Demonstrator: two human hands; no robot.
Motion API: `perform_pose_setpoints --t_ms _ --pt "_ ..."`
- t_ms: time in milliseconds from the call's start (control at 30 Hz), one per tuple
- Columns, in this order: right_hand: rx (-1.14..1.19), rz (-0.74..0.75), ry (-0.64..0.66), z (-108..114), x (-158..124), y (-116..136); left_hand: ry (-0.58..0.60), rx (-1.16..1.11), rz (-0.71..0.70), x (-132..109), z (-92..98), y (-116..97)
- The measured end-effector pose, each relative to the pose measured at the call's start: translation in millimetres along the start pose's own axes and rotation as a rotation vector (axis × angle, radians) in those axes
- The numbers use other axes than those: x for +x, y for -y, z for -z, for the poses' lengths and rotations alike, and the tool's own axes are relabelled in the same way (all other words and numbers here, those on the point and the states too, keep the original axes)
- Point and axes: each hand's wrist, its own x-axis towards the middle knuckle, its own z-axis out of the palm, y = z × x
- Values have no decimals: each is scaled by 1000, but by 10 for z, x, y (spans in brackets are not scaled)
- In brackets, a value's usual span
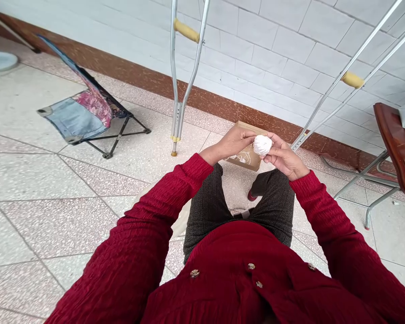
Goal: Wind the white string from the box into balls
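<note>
A small, ridged white ball [262, 145], like wound yarn, is held up in front of my knees. My right hand [285, 158] is closed around its right side, thumb below and fingers behind. My left hand [235, 142] is at the ball's upper left, its fingers pressed together and reaching toward the top of the ball. What those left fingers pinch is too small to make out. Under both hands a shallow cardboard box [254, 167] stands on the floor, partly hidden by them. Loose white strand [243, 157] lies in loops inside it.
Two metal crutches with yellow grips lean against the tiled wall, one left [178, 114] and one right [353, 80]. A low folding chair [79, 119] stands at left. At right is a brown wooden chair or stool [393, 148] on metal legs. A pale basin [0, 60] sits far left.
</note>
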Motion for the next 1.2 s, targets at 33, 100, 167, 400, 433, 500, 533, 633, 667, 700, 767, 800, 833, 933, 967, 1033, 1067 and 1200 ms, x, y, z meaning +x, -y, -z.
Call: perform_pose_setpoints --t_ms 33,100,167,400,433,500,533,633,667,700,767,800,833,933,967,1033,1067,1200 --pt "8 13 -2 -6 3 6 0 -5 2 -4 -1 2" --pt "13 44 -4 -3 5 17 4 -6 6 -19 7 10" --pt "10 64 -27 8 3 41 16 -3 24 -40 11 34" --pt "-9 182 -152 48 -9 303 67 -50 136 -170 -122 354" --pt "3 216 -166 60 -11 344 62 -61 143 -189 -148 417" --pt "35 262 -183 84 -21 410 52 -70 145 -213 -187 517" --pt "49 270 -187 93 -33 437 47 -66 144 -215 -199 548" --pt "53 287 -220 98 -97 519 39 -22 152 -186 -211 564" --pt "41 303 -238 98 -127 557 50 1 152 -170 -211 555" --pt "22 328 -257 101 -158 603 67 25 149 -155 -210 546" --pt "-24 394 -294 124 -222 713 96 76 133 -136 -212 555" --pt "-44 430 -309 145 -253 771 104 103 124 -134 -215 580" --pt "-55 465 -319 171 -283 829 104 132 122 -138 -221 621" --pt "-85 549 -313 255 -367 980 110 247 167 -164 -238 809" --pt "-106 569 -301 274 -394 1022 122 293 196 -168 -239 878" --pt "-156 596 -288 281 -453 1102 162 405 254 -145 -214 996" --pt "-177 605 -292 265 -486 1142 192 474 276 -111 -181 1038" --pt "-213 645 -305 116 -653 1295 280 731 276 180 124 1082"
